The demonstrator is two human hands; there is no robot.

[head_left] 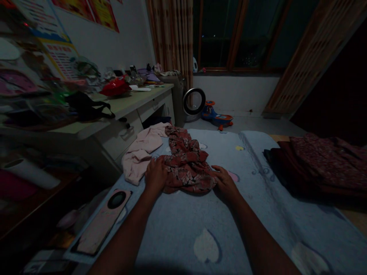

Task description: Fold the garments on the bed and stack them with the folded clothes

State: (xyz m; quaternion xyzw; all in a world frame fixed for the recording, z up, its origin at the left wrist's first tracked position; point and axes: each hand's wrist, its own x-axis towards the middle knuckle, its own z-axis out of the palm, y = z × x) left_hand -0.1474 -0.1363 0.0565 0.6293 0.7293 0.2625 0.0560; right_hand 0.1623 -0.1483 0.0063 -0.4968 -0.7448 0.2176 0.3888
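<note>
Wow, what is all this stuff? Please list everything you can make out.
Patterned garment: one, reddish, on the bedspread
Pale garment: one, pinkish, left of it
Bedspread: one, light blue, foreground
Phone: one, pale with dark edges, bedspread's left edge
Clothes pile: one, dark red, right
Desk: one, pale, left
Bag: one, black, desk
Shiny packet: one, red, desk
Small items: many, mixed, desk; too dim to count
Round door: one, silver-rimmed, beyond desk
Curtains: two, brownish, flanking the window
Ride-on toy: one, blue and orange, below window
Posters: several, multicoloured, upper left
Left hand: one, patterned garment's left
Right hand: one, its right
</note>
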